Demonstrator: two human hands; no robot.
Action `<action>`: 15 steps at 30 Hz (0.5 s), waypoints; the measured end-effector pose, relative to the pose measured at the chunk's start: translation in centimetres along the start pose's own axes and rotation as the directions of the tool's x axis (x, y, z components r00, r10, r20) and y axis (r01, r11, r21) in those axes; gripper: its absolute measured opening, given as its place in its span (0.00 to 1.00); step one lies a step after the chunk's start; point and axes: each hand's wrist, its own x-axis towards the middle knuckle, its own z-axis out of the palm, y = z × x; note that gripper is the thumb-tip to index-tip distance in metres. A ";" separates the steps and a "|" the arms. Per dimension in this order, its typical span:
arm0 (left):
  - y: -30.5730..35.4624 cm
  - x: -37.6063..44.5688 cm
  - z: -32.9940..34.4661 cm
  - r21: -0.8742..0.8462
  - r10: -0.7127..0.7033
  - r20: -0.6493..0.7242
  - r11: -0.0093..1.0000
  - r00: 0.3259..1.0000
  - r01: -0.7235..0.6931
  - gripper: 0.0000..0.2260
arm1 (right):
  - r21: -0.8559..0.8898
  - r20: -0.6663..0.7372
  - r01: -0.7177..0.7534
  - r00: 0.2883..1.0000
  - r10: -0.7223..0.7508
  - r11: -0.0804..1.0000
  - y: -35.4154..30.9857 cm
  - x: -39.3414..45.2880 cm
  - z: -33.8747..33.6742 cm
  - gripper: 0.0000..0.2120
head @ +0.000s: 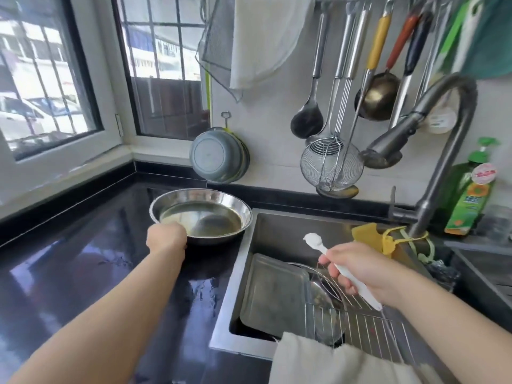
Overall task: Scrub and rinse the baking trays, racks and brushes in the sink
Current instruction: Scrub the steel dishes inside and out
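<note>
Windows: two barred panes meeting at the corner, daylight coming through, buildings outside.
Wall: pale tiles, utensils hanging from a rail.
Counter: glossy black worktop, reflecting window light.
Backsplash edge: black strip under the tiles.

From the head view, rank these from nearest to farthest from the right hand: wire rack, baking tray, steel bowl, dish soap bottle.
From the right hand:
1. Wire rack, directly beneath it in the sink.
2. Baking tray, left of it in the sink.
3. Steel bowl on the left counter and dish soap bottle behind the tap: too close to call.
</note>
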 end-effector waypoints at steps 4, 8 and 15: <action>1.2 -3.8 -2.2 -0.142 0.021 0.037 0.990 0.999 -0.015 0.07 | -0.015 -0.046 0.005 0.999 -0.006 1.000 0.6 -0.4 -2.0 0.08; 0.6 -7.7 -2.9 -0.070 0.074 0.122 0.995 0.990 -0.066 0.07 | -0.028 -0.123 -0.017 0.992 0.013 0.999 2.1 -0.6 -6.8 0.08; 2.1 -17.1 2.7 0.228 0.567 0.336 0.725 0.752 -0.650 0.05 | -0.115 -0.225 -0.002 0.974 -0.024 0.993 3.4 -1.2 -16.5 0.07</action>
